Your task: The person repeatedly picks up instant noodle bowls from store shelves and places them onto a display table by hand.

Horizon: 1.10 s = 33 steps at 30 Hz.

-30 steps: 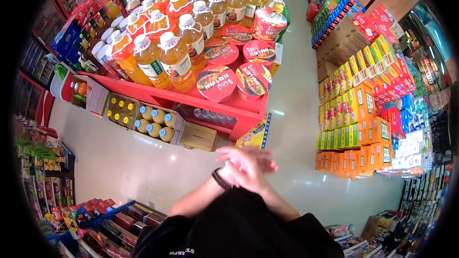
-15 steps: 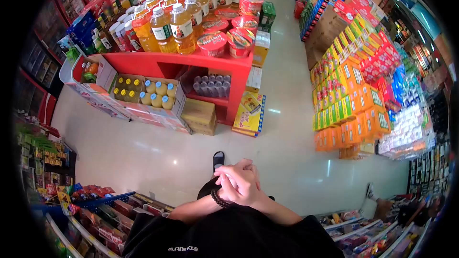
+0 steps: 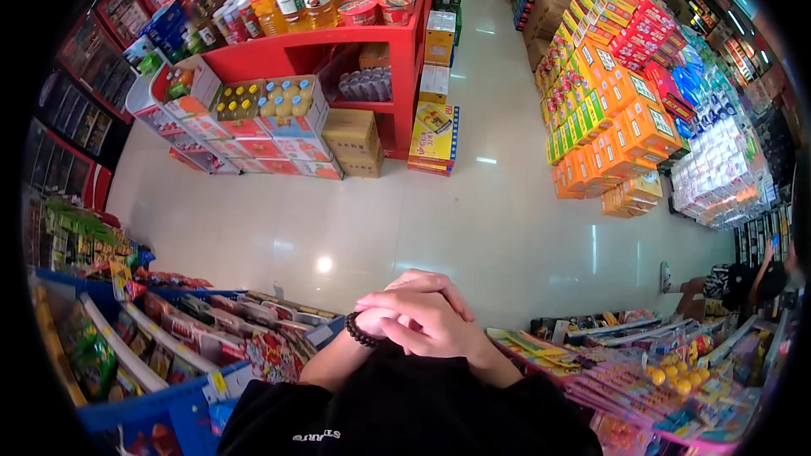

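My two hands are clasped in front of my black shirt (image 3: 389,405). My right hand (image 3: 432,323) lies over the other, its fingers folded across the back of it. Partly covered, my left hand (image 3: 427,281) curls its fingers around the far side of the right. A dark beaded bracelet (image 3: 360,331) circles my left wrist. No object shows in either hand, though the space between the palms is hidden.
Ahead stands a red display counter (image 3: 400,51) with bottles and tubs. Stacked orange boxes (image 3: 621,148) are to the right. Blue-edged shelves (image 3: 169,418) and a rack of pink packets (image 3: 625,380) flank me. At far right is another person (image 3: 743,283).
The view has shifted: the counter and boxes sit higher, and more of the shelves beside me shows. My foot has left the view. My hands stay clasped, with the fingers slightly rearranged.
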Motion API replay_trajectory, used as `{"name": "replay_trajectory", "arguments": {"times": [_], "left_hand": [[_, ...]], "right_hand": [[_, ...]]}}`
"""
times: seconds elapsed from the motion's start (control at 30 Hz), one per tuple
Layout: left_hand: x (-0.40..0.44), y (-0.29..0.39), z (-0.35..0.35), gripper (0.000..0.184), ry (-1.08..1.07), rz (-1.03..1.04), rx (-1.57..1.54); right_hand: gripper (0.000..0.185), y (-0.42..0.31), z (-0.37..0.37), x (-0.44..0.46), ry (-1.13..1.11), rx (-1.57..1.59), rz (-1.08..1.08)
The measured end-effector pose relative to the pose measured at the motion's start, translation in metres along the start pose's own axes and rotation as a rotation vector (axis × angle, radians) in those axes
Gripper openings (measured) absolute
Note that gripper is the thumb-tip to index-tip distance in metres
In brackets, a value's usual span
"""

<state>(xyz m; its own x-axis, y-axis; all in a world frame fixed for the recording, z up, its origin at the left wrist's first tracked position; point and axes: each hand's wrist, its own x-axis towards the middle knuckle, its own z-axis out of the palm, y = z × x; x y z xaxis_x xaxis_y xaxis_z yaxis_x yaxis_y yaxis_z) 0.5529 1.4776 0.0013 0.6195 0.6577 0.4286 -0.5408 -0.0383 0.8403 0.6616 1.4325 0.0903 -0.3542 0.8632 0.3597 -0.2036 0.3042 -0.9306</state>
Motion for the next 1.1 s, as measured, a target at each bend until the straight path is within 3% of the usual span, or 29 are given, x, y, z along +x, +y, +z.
{"name": "replay_trajectory", "arguments": {"times": [0.13,0.17,0.3,0.37,0.43,0.47,0.6,0.67,0.73,0.8,0.83,0.87,0.9,0.93,1.1], "left_hand": [[-0.067,0.027,0.065,0.037,0.033,-0.058,0.083],[-0.09,0.035,0.082,0.034,0.044,-0.069,0.115],[-0.187,0.086,0.137,0.025,0.054,-0.152,0.173],[-0.239,0.107,0.157,0.025,0.031,-0.233,0.124],[-0.303,0.087,0.182,0.024,0.124,-0.114,-0.303],[-0.325,0.084,0.192,0.023,0.182,-0.006,-0.544],[-0.329,0.159,0.227,0.042,0.187,0.069,-0.257],[-0.345,0.179,0.248,0.05,0.187,0.044,-0.164],[-0.387,0.172,0.257,0.05,0.241,-0.235,-0.143],[-0.408,0.182,0.287,0.048,0.294,-0.034,0.322],[-0.419,0.178,0.304,0.05,0.311,0.183,0.489],[-0.435,0.176,0.322,0.053,0.326,0.393,0.661],[-0.452,0.187,0.339,0.05,0.32,0.379,0.65],[-0.47,0.2,0.352,0.036,0.294,0.348,0.607],[-0.562,0.203,0.414,0.029,0.324,0.267,0.55]], "right_hand": [[0.025,-0.031,0.051,-0.052,-0.04,-0.232,0.081],[0.025,-0.045,0.065,-0.061,-0.064,-0.366,0.013],[0.027,-0.036,0.159,-0.133,0.292,-0.274,-0.547],[0.031,-0.044,0.201,-0.166,0.207,-0.201,-0.419],[0.036,-0.063,0.23,-0.184,0.081,-0.221,-0.348],[0.038,-0.071,0.244,-0.198,-0.006,-0.14,-0.203],[0.038,-0.106,0.287,-0.253,-0.374,0.04,0.321],[0.041,-0.097,0.317,-0.282,-0.316,-0.16,0.16],[0.043,-0.069,0.347,-0.318,-0.169,-0.252,0.014],[0.041,-0.051,0.372,-0.358,-0.013,-0.224,-0.28],[0.042,-0.055,0.383,-0.374,0.028,-0.21,-0.328],[0.044,-0.064,0.393,-0.391,0.046,-0.175,-0.341],[0.047,-0.078,0.403,-0.408,0.023,-0.129,-0.251],[0.051,-0.095,0.414,-0.425,-0.01,-0.06,-0.158],[0.077,-0.13,0.469,-0.511,-0.155,0.202,0.084]]}}
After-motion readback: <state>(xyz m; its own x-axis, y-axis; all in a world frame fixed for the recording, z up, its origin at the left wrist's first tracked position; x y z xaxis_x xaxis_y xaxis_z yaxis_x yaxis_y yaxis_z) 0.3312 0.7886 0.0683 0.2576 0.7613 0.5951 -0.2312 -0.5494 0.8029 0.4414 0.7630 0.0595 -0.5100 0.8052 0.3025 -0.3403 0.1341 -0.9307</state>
